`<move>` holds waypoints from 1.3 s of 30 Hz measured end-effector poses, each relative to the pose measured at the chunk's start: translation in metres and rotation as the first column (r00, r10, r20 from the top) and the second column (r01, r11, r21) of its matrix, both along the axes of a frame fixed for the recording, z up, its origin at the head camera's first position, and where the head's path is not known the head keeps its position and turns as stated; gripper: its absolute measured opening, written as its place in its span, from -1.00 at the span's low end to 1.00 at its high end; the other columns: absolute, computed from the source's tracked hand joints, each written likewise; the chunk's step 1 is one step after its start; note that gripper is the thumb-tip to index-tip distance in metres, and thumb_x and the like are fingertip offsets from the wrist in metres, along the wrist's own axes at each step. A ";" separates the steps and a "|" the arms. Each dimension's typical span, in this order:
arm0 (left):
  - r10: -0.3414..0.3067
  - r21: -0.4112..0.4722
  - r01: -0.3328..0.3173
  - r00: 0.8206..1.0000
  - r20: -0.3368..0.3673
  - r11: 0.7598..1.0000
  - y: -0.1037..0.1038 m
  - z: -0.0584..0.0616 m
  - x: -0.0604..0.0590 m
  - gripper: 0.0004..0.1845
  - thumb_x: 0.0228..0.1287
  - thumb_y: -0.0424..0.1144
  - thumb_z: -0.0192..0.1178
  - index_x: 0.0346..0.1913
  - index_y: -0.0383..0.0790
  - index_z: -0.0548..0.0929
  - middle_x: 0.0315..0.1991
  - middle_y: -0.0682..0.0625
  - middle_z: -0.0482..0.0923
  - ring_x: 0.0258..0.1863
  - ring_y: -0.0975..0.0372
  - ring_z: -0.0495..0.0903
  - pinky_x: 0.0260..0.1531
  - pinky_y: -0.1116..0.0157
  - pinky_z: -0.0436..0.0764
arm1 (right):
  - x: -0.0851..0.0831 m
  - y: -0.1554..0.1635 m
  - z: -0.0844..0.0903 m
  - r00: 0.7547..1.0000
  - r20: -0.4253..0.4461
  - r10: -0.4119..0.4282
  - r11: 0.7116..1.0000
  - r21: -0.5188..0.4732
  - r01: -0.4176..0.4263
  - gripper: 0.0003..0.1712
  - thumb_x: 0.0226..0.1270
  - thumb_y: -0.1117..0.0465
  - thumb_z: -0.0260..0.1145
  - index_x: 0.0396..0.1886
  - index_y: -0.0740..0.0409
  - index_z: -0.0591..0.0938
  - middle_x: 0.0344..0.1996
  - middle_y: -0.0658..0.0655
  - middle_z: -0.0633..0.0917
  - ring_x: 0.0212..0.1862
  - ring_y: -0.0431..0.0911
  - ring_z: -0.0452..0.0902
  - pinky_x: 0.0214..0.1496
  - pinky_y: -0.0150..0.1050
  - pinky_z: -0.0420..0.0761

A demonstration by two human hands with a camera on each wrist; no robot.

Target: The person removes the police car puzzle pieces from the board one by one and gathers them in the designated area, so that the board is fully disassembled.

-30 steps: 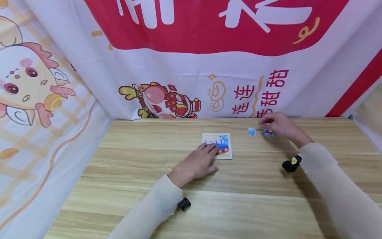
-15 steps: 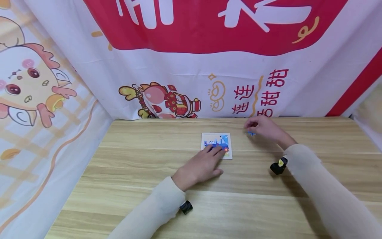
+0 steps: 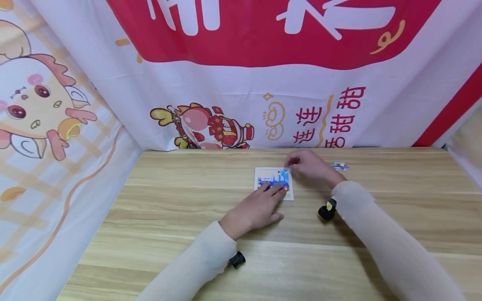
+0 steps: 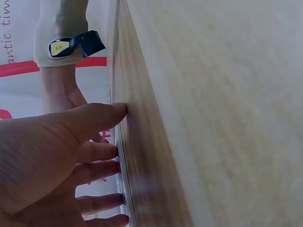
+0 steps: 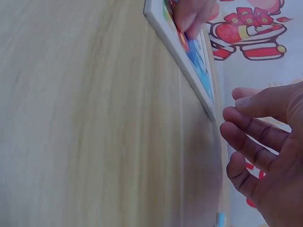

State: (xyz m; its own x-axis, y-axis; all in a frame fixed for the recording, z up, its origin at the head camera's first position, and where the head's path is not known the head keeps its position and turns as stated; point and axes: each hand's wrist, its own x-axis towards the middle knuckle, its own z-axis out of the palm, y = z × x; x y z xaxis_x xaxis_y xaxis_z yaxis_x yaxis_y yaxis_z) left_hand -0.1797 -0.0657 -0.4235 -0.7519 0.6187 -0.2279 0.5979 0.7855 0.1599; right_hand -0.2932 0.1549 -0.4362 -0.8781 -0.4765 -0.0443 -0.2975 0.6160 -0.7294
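Here the puzzle board [image 3: 273, 183] lies flat near the middle of the wooden table [image 3: 169, 217]. The left hand [image 3: 256, 207] rests on the board's near edge, fingers straight and pressing its picture. The right hand [image 3: 306, 165] hovers at the board's far right corner, fingers loosely curled; whether it pinches anything I cannot tell. A loose puzzle piece [image 3: 340, 167] lies further right, apart from both hands.

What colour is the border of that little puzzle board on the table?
White; the puzzle board frames a mostly blue picture, clearest in the head view.
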 end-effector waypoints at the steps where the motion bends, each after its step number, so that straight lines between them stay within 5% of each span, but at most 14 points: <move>1: 0.000 0.001 0.000 1.000 0.003 1.000 0.000 0.000 0.000 -0.22 0.62 0.13 0.19 0.71 -0.10 0.25 0.74 -0.05 0.17 0.72 -0.06 0.18 0.72 0.04 0.24 | -0.001 -0.002 -0.001 1.000 0.008 0.003 1.000 -0.002 -0.003 -0.75 0.47 0.45 0.24 -0.04 0.22 0.80 -0.04 0.22 0.81 0.13 0.13 0.66 0.39 0.19 0.58; 24: -0.026 -0.007 0.026 1.000 -0.012 1.000 0.000 -0.001 -0.003 -0.21 0.58 0.12 0.25 0.69 -0.14 0.29 0.72 -0.06 0.22 0.71 -0.02 0.20 0.72 0.10 0.23 | -0.005 -0.031 -0.005 0.997 0.037 0.066 0.995 0.071 -0.068 -0.76 0.54 0.45 0.22 -0.21 0.15 0.78 -0.07 0.19 0.69 0.04 0.05 0.57 0.26 0.05 0.58; 39: -0.031 -0.004 0.031 1.000 0.004 1.000 -0.001 0.000 -0.004 -0.22 0.60 0.11 0.23 0.68 -0.15 0.30 0.72 -0.06 0.22 0.72 0.03 0.19 0.73 0.10 0.20 | -0.014 -0.033 -0.007 0.992 -0.027 0.124 0.984 0.130 -0.119 -0.65 0.42 0.55 0.12 -0.32 0.13 0.74 -0.15 0.18 0.68 0.00 0.06 0.53 0.20 0.03 0.55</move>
